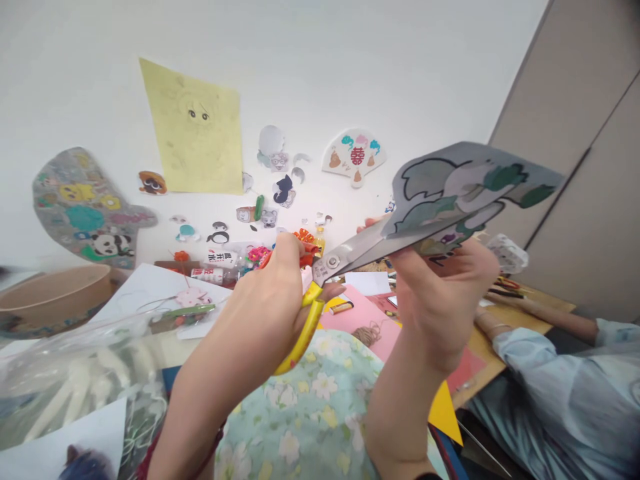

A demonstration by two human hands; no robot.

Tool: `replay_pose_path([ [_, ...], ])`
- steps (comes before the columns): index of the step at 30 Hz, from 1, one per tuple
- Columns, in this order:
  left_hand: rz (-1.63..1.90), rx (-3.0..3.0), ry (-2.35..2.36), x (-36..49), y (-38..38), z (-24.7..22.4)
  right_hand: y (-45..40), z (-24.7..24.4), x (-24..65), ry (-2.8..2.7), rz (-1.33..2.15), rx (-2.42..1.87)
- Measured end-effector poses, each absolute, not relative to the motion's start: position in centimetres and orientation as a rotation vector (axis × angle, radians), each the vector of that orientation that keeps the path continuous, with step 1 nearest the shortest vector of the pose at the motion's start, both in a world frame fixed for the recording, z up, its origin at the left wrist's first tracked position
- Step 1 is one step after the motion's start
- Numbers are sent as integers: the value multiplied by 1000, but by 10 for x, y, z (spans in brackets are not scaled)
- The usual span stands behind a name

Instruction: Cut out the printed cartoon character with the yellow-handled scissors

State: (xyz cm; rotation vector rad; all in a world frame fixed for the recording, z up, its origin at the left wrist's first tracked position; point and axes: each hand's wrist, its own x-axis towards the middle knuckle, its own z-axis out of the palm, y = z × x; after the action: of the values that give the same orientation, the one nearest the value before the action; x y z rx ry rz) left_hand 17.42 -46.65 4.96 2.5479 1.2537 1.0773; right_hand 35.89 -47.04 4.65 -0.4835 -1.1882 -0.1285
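Note:
My left hand (pixel 270 303) is wrapped round the yellow and red handles of a pair of scissors (pixel 350 257). Their metal blades point up to the right, against the lower edge of a paper cutout (pixel 440 177). Grey and green shapes with black outlines are drawn on this cutout. From below, my right hand (pixel 440 290) grips it, thumb near the blades and some fingers behind the paper. Whether the blades are parted around the paper is hard to make out.
Paper cutouts and a yellow drawing sheet (pixel 200 133) are on the white wall. A brown bowl (pixel 60 293) stands at left, behind a clear plastic bag (pixel 100 373). Twine (pixel 367 333) lies on pink paper. Another person's arms (pixel 540 320) rest on the table at right.

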Motion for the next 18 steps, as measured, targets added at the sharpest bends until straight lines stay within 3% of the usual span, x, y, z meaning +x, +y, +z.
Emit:
replay_pose_path([
  [18,977,2583,1304,173,-467,52,-474,49,366,-1242,-131,-476],
])
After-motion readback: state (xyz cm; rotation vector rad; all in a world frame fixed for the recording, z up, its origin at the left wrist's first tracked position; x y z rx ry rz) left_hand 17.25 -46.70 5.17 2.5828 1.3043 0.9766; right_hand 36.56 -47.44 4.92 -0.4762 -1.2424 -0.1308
